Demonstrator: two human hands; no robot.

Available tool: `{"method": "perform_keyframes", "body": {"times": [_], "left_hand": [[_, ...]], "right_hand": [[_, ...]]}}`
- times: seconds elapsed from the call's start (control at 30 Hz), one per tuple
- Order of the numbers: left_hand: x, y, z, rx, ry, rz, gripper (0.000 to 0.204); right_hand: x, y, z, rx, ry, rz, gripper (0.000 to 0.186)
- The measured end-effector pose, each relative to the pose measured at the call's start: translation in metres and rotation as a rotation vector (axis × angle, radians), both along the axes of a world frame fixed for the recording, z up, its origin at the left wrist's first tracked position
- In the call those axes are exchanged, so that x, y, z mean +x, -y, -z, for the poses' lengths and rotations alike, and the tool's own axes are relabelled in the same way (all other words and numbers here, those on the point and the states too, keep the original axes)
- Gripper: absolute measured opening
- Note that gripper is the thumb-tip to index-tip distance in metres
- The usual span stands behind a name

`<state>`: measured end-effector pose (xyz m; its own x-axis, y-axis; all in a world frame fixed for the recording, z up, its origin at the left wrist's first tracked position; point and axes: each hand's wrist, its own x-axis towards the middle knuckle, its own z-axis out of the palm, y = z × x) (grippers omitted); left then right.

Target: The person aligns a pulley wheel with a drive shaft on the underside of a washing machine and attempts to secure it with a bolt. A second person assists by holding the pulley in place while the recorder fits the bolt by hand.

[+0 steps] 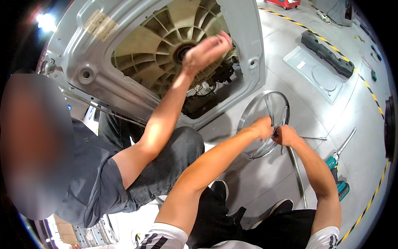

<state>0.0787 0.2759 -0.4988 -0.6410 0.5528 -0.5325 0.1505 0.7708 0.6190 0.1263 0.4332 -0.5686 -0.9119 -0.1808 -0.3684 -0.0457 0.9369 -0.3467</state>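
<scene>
A silver spoked pulley wheel [283,96] is tilted in front of me, just above the floor. My left hand [262,128] is closed at its spokes near the hub. Right beside it, my right hand [286,136] is closed at the hub, its fingers curled round something I cannot make out. Below the right hand a long metal bar [299,178] slants down, and a shorter rod [314,138] sticks out to the right; whether the hand touches either is unclear. To the left stands a grey washing machine cabinet [244,25], its opening showing a ribbed tub [149,37].
A co-worker's hand [207,54] reaches across the tub from the left. On the floor to the right lie a green power tool [340,189] with a long socket, a grey panel [311,70] and a black foam block [327,54]. Yellow-black tape [369,89] curves beyond them.
</scene>
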Motion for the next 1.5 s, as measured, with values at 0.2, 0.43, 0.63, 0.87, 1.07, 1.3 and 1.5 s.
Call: {"method": "perform_keyframes", "body": {"times": [0.2,0.43,0.63,0.87,1.07,1.3,1.5], "left_hand": [[0.017,0.016,0.033,0.103,-0.165,-0.062,0.021],[0.026,0.031,0.036,0.033,0.057,-0.140,0.025],[0.024,0.034,0.040,0.001,0.042,-0.091,0.028],[-0.004,0.009,0.044,-0.047,0.008,-0.039,0.029],[0.007,0.018,0.063,0.043,0.089,-0.044,0.030],[0.005,0.029,0.066,0.008,0.166,-0.006,0.029],[0.003,0.035,0.081,-0.028,0.196,0.008,0.026]], "right_hand": [[0.005,0.003,-0.006,0.099,0.054,-0.042,0.033],[0.009,0.015,0.004,0.125,0.073,-0.196,0.039],[0.009,0.019,0.009,0.159,0.068,-0.243,0.042],[0.004,0.005,0.018,0.149,0.122,-0.131,0.041],[0.009,0.002,0.017,0.199,0.143,-0.203,0.036],[0.012,0.016,0.030,0.184,0.151,-0.255,0.037],[0.013,0.025,0.036,0.186,0.183,-0.265,0.033]]}}
